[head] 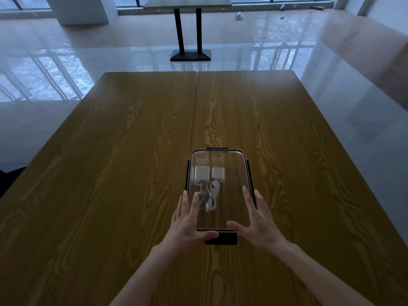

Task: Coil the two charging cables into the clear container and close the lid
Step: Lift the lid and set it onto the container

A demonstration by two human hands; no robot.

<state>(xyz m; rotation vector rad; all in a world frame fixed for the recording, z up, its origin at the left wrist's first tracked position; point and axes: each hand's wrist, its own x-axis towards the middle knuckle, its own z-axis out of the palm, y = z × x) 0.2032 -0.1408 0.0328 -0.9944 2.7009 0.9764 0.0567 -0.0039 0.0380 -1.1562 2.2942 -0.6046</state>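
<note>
Head view showed the box [217,188] on the table [132,151], at the near middle, just right of the seam between its two boards. Both cables [208,198] lay coiled side by side inside, by the left wall, each with its white plug [208,174] at the far end, so they sat low and clear of the rim. The lid [229,164] was already lying on top. The left hand [187,219] rested flat on the lid's near left corner, fingers spread wide, gripping nothing; the right hand [257,219] did the same at the near right corner. That looked like pressing the lid level before latching. The near clasp [221,237] stuck out toward the person, seemingly unlatched, with both thumbs close to it. Whether the side and far clasps were fastened could not be told.
</note>
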